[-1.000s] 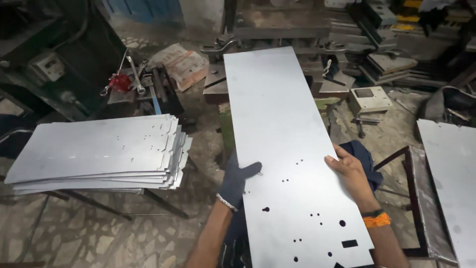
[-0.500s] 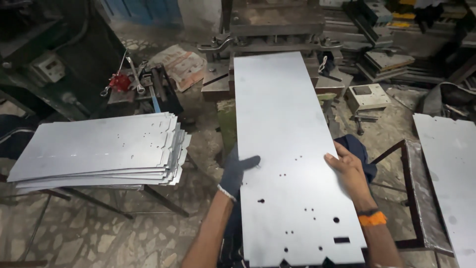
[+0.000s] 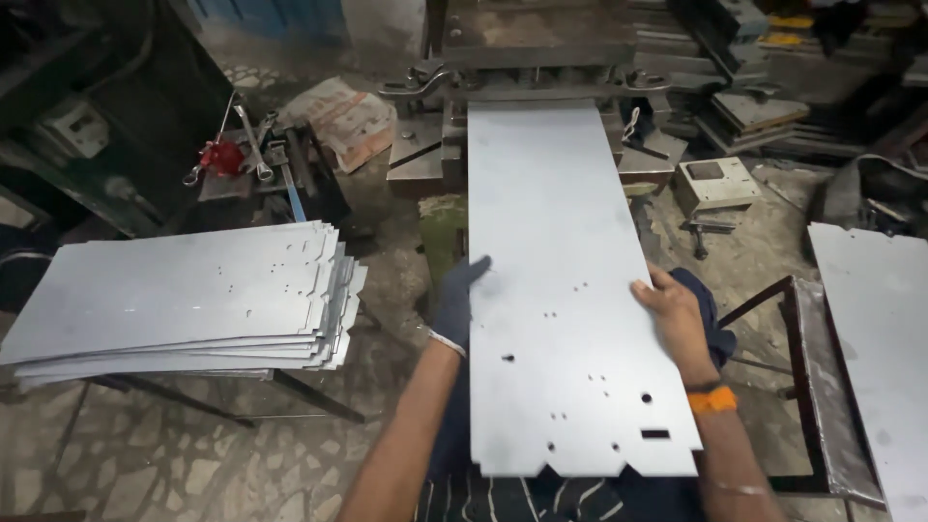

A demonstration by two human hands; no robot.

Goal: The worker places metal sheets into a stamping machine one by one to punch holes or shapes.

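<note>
A long punched steel sheet (image 3: 565, 290) is being gripped by its side edges between the gloved left hand (image 3: 457, 302) and bare right hand (image 3: 675, 314), its far end being fed into the press (image 3: 527, 58) ahead, so square alignment is judged needed next.

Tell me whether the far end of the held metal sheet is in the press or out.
In: the metal sheet has its far edge under the press head.
</note>
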